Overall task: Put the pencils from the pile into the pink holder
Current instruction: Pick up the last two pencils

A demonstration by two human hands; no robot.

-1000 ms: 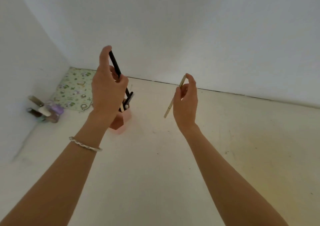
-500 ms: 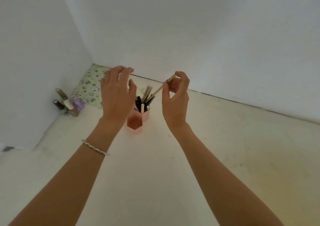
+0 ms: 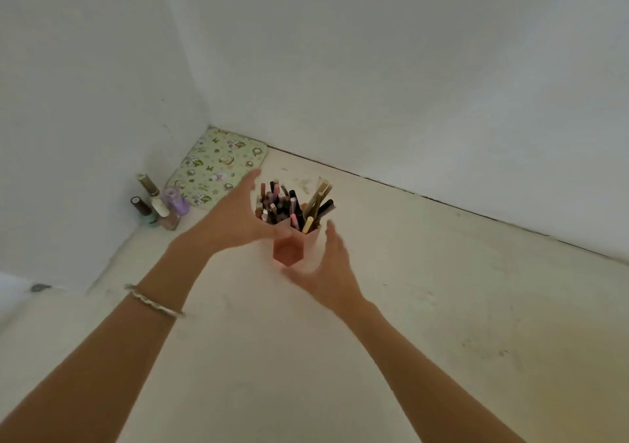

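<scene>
The pink holder (image 3: pixel 288 248) stands upright on the pale surface near the corner of the walls. Several pencils (image 3: pixel 292 206) stick out of its top, black, pink and tan ones leaning apart. My left hand (image 3: pixel 235 214) is just left of the holder with its fingers spread and nothing in it; whether it touches the holder's side I cannot tell. My right hand (image 3: pixel 328 272) hovers open in front and to the right of the holder, blurred by motion, also holding nothing. No pile of pencils shows on the surface.
A green flowered pad (image 3: pixel 218 167) lies flat in the corner behind the holder. Several small bottles (image 3: pixel 158 204) stand against the left wall. White walls close in on the left and the back. A bracelet (image 3: pixel 153 301) is on my left wrist.
The black pencil left my left hand and the tan pencil left my right hand; both now stand in the holder. Both hands dropped lower and opened beside it.
</scene>
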